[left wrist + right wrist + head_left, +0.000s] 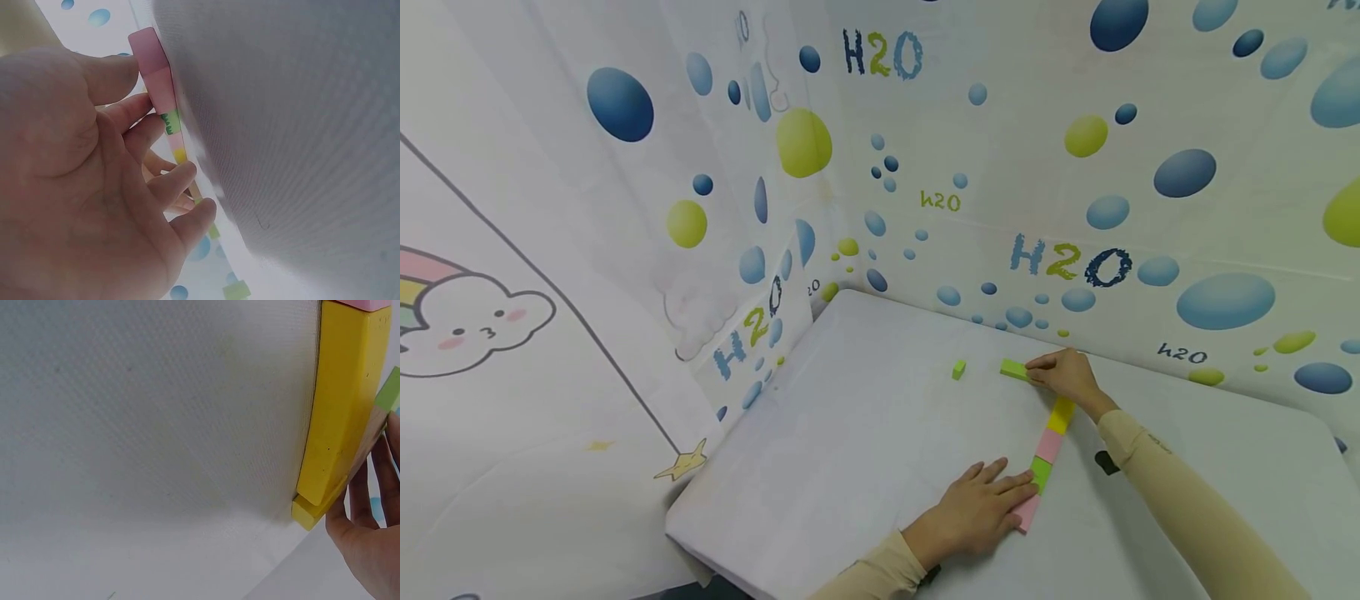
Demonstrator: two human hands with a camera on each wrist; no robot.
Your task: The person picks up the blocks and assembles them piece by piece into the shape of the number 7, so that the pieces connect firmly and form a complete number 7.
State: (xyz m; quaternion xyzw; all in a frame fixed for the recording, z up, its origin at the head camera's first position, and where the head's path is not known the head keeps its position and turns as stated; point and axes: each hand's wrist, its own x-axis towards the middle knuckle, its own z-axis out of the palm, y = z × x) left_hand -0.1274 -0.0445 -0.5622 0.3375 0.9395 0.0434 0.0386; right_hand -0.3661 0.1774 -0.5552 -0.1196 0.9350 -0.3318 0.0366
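Observation:
A row of pink, green and yellow blocks lies on the white table. My left hand (pixel 981 508) rests against the near end of the row, fingers spread and relaxed. Its fingertips touch the pink block (pixel 1026 514) and the green block (pixel 1041 474). At the far end, beyond the yellow block (pixel 1061 414), my right hand (pixel 1066 375) pinches a wood-coloured block (pixel 370 439). That block sits between a small yellow end (pixel 305 514) and another green block (pixel 1014 369). The right thumb's contact is partly hidden.
A loose small green block (pixel 958 369) lies left of the blocks. The patterned wall sheet (pixel 970 250) rises behind the table's far edge. A dark object (pixel 1107 462) shows beside the right forearm.

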